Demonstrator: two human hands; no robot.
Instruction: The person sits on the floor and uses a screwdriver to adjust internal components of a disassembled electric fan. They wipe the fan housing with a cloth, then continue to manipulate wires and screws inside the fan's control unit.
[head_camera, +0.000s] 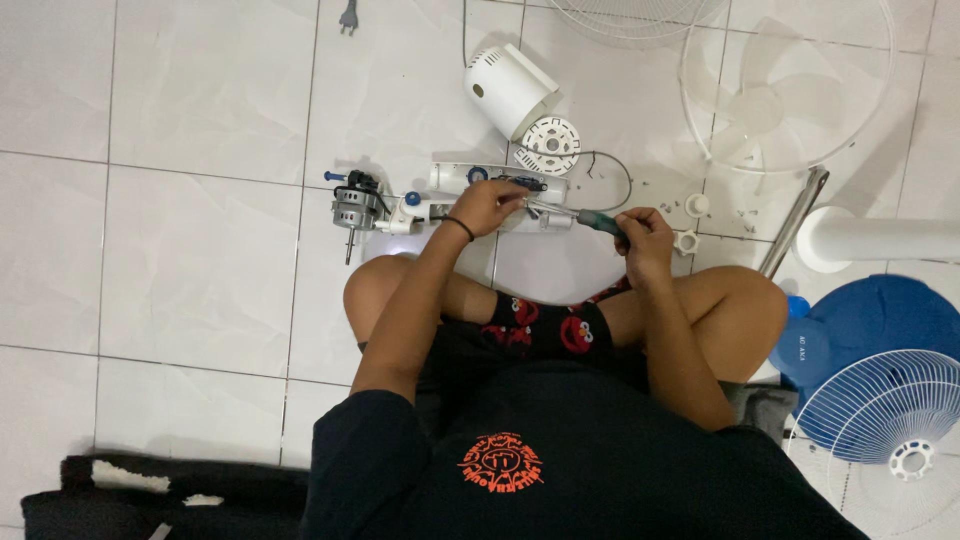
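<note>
A person sits cross-legged on the white tiled floor (200, 250), working just ahead of the knees. The left hand (487, 205) rests with a closed grip on the white fan body (470, 195), which lies flat at the twelve o'clock position from the person's lap, its bare motor (357, 207) sticking out toward nine o'clock. The right hand (645, 235) has a closed grip around the green-handled screwdriver (590, 220), whose shaft points toward nine o'clock and meets the fan body beside the left fingers. Farther out at twelve o'clock lie a white motor cover (508, 88) and a round slotted disc (550, 138). At two o'clock sit fan blades (770, 105) inside a wire guard (868, 140); at three o'clock, a blue fan base (870, 320).
</note>
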